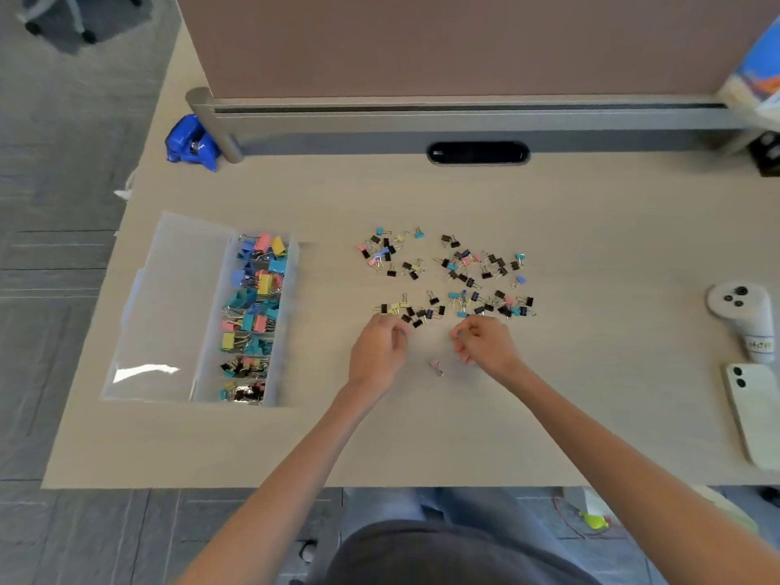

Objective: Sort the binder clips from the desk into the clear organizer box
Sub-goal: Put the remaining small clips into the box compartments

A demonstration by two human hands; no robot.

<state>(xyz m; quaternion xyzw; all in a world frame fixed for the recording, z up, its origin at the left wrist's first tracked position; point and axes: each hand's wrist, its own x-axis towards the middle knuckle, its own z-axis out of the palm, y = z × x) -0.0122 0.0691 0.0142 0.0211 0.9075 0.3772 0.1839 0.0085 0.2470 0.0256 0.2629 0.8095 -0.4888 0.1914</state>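
binder clips (447,276): black, pink, teal, yellow (mixed) | desk (422,196): beige woodgrain

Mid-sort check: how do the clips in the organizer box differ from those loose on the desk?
Boxed clips are mostly larger; loose clips are small. Boxed clips are mainly blue, teal, pink, yellow; loose clips include many black. Boxed clips sit packed in compartments of the organizer box; loose clips lie scattered on the desk. Both are wire-handled binder clips.

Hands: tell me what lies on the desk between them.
Head view: one pink binder clip lies between the left hand and right hand, touching neither.
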